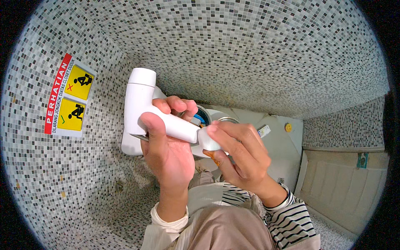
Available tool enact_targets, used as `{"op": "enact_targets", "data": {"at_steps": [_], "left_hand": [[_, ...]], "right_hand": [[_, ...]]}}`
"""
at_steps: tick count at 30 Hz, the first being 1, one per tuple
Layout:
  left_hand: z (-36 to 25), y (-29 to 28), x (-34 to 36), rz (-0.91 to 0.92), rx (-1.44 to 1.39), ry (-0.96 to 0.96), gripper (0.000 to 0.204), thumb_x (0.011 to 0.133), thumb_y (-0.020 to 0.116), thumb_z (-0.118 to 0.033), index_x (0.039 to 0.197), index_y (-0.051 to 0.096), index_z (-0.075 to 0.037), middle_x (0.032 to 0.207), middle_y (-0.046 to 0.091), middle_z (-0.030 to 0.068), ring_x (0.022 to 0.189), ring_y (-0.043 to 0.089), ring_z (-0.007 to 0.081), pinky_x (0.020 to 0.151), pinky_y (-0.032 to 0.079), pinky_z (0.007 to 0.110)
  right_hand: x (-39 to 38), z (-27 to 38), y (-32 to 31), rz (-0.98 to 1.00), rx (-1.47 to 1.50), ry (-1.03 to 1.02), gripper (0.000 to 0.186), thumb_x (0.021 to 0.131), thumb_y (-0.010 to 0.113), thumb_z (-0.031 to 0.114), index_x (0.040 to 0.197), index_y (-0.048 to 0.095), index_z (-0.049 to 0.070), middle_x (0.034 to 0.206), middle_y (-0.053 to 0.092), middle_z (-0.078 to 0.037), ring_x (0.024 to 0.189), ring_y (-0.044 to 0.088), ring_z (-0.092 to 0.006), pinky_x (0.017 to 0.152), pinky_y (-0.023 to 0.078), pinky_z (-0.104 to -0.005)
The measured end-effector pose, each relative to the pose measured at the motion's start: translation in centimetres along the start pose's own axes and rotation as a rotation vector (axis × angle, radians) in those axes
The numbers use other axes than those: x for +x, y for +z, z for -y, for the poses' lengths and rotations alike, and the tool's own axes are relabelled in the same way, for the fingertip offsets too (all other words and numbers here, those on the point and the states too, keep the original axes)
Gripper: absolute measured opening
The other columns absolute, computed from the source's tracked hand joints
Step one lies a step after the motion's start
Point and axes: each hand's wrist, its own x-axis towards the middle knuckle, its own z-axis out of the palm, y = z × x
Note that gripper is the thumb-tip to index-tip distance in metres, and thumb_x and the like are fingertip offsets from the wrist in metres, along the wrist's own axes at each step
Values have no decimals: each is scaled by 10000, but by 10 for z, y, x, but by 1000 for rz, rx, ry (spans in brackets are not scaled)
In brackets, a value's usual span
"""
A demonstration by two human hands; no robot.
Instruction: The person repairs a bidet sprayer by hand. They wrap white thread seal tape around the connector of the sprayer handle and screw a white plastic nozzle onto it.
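A white, gun-shaped plastic device (pixel 141 98) with a thick head and a slimmer handle is held up in front of me. My left hand (pixel 168 146) wraps round its handle, thumb on the near side and fingertips showing over the far side. At the handle's lower right end, my right hand (pixel 241 154) pinches a rounded white piece (pixel 208 140) that meets the handle. Something orange-brown (pixel 212 156) shows just under that piece, by my right thumb; what it is I cannot tell. The device's head points up and left, touching nothing.
Behind the device is a white toilet (pixel 131 143), largely covered. A dark round container (pixel 204 112) with blue and orange items sits beyond my hands. On the floor lie a small box (pixel 263 131) and a yellow round object (pixel 288 127). A pictogram sign (pixel 71 98) hangs left; a pale door (pixel 341 183) stands right.
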Motion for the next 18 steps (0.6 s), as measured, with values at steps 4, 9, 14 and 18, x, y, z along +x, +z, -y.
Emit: {"op": "enact_targets", "data": {"at_steps": [4,9,14,18], "left_hand": [[3,1,-1,56,-17,-14,407,886,479,-485,944,469,-82,951,517,52,975,528,206,911,426,386],[-4,0,-1,-1,18,16,393,890,491,-463,953,465,-76,949,528,70,973,540,228,908,428,406],[1,2,-2,30,-32,-6,382,892,500,-448,953,463,-72,951,533,80,974,548,241,893,440,411],[2,4,-5,16,-6,-34,383,890,492,-456,937,470,-77,958,532,72,1028,531,252,921,433,426]], "right_hand": [[10,1,4,-38,9,-55,416,635,706,27,1031,605,-50,965,602,-194,791,599,-269,645,485,-328],[-9,-10,-4,-11,110,124,380,661,674,-3,1035,609,-33,975,608,-180,796,599,-269,647,484,-320],[3,-6,-7,-56,149,90,368,665,674,1,1028,617,-25,971,612,-166,791,599,-271,639,489,-323],[6,5,-4,-25,47,-16,358,668,681,16,1018,623,-32,964,611,-180,796,604,-269,634,493,-322]]}}
